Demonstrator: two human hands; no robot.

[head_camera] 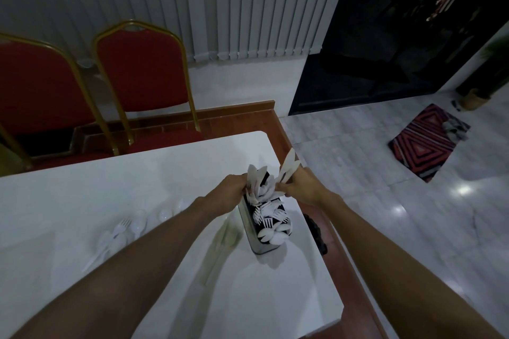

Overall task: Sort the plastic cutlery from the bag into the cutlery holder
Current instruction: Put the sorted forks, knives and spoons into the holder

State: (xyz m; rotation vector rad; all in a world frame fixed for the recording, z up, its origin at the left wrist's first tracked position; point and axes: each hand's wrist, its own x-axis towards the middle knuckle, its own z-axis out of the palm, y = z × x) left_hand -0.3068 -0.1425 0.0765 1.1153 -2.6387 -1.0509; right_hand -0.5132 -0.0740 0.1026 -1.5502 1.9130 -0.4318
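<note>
Left hand (pixel 232 187) and right hand (pixel 298 186) each grip knives (pixel 287 166) over the crowded cutlery holder (pixel 264 224) — forcing them risks toppling it.

I see a white table (pixel 176 162) filling the lower left of the frame. On it, right of centre, stands the cutlery holder (pixel 254 234); loose plastic cutlery (pixel 121 231) lies at left.

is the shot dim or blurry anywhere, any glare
Head view: dim overall; glare spots on the glossy floor at right; loose cutlery on the white table is washed out and soft; wide-angle bending curves the table edges and blinds.
</note>
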